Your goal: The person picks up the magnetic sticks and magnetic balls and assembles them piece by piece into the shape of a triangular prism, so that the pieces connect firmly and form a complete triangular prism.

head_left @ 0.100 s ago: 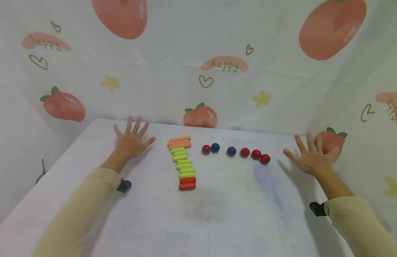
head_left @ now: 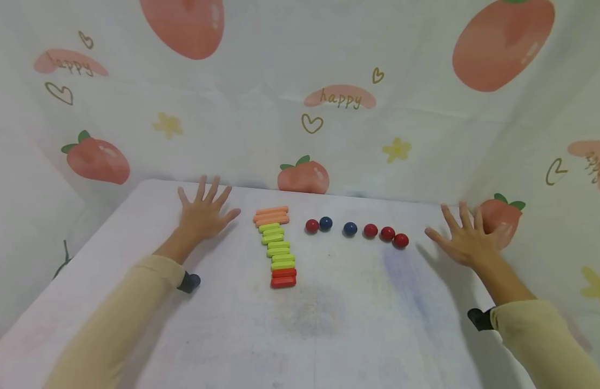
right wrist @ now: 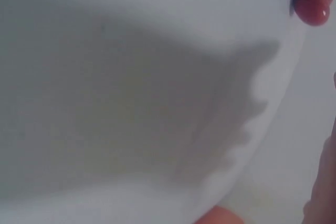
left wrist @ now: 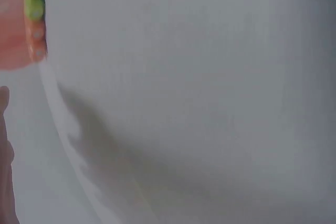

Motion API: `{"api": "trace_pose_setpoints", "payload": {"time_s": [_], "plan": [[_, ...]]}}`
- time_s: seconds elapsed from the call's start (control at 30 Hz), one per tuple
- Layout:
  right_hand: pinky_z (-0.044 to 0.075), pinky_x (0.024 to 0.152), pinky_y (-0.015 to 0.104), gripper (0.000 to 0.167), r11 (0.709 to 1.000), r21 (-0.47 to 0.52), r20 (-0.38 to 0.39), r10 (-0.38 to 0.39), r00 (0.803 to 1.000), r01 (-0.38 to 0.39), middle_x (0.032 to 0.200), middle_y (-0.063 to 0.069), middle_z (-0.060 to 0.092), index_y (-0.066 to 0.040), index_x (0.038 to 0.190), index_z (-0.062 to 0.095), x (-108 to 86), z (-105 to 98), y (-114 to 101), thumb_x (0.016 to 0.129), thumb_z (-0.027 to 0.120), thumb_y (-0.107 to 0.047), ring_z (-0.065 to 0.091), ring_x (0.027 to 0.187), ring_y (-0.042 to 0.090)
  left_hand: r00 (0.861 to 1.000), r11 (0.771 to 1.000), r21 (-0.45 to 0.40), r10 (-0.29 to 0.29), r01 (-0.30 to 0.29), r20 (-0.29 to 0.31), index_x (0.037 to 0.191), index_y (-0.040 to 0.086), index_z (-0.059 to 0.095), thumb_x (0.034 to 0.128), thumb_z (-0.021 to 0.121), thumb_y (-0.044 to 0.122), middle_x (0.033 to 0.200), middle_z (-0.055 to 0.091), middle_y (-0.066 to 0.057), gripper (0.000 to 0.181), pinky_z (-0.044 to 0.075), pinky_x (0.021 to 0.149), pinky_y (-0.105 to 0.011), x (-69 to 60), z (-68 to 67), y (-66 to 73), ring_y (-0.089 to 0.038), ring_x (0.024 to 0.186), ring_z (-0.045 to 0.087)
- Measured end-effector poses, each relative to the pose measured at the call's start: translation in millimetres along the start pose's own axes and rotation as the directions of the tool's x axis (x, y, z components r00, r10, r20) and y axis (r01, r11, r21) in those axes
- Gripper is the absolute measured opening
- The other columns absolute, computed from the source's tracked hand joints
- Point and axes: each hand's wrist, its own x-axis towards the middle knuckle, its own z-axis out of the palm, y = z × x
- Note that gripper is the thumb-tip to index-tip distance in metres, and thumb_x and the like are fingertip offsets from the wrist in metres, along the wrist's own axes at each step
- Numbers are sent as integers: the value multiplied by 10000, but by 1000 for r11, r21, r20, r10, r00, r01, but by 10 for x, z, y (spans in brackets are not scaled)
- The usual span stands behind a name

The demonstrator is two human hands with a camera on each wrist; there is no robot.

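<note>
My left hand [head_left: 202, 217] hovers over the far left of the table with its fingers spread, holding nothing. To its right, a column of short sticks runs toward me: orange sticks [head_left: 271, 217] at the far end, several lime green sticks [head_left: 278, 248] in the middle, red sticks [head_left: 283, 277] nearest. Right of the column lies a row of small glossy balls, with a blue ball [head_left: 350, 229] among several red balls [head_left: 387, 233]. Past the row's right end, my right hand [head_left: 467, 240] is raised with fingers spread and grips nothing. The wrist views catch only slivers of each hand.
The white table [head_left: 222, 335] has faint blue and grey smudges. Behind it hangs a white cloth [head_left: 251, 108] printed with peaches, hearts and flowers, and it also runs along the right side. A dark cord [head_left: 62, 262] shows beyond the left edge.
Both hands have shifted slightly inward, the left one to the right and the right one to the left. The sticks and balls stay where they were.
</note>
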Motion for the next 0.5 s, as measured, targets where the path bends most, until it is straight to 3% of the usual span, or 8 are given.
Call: {"api": "trace_pose_setpoints", "payload": {"time_s": [0.13, 0.23, 0.37, 0.5], "plan": [[-193, 899, 837, 872, 999, -31, -114, 25, 993, -29, 1618, 272, -57, -181, 1605, 34, 35, 218, -173, 962, 298, -707, -96, 1438, 551, 997, 996, 51, 73, -71, -34, 1595, 177, 211, 989, 392, 603, 1663, 30, -141, 763, -57, 1053, -781, -89, -24, 195, -395, 1507, -65], [-180, 934, 825, 869, 1000, -10, -97, -20, 995, 19, 1623, 256, -59, -195, 1605, 14, 19, 230, -254, 962, 307, -701, -98, 1443, 538, 987, 985, 91, 150, -144, -63, 1590, 198, 243, 974, 423, 611, 1663, 80, -123, 763, 5, 1068, -778, -188, -30, 337, -383, 1513, -2], [-93, 1004, 811, 857, 996, 41, -70, -80, 994, 83, 1633, 236, 53, -174, 1607, 75, 14, 251, -342, 970, 373, -664, -27, 1466, 509, 958, 961, 71, 273, -268, -82, 1577, 205, 291, 959, 468, 607, 1661, 121, -107, 759, 76, 1083, -763, -326, -1, 497, -379, 1513, 37], [16, 1065, 768, 831, 973, 170, -74, -148, 986, 159, 1589, 274, 221, -84, 1580, 206, 20, 313, -420, 973, 487, -576, 77, 1469, 492, 919, 916, -70, 394, -395, -35, 1574, 231, 302, 960, 473, 619, 1662, 125, -90, 746, 117, 1098, -739, -467, 6, 650, -379, 1515, 34]]}}
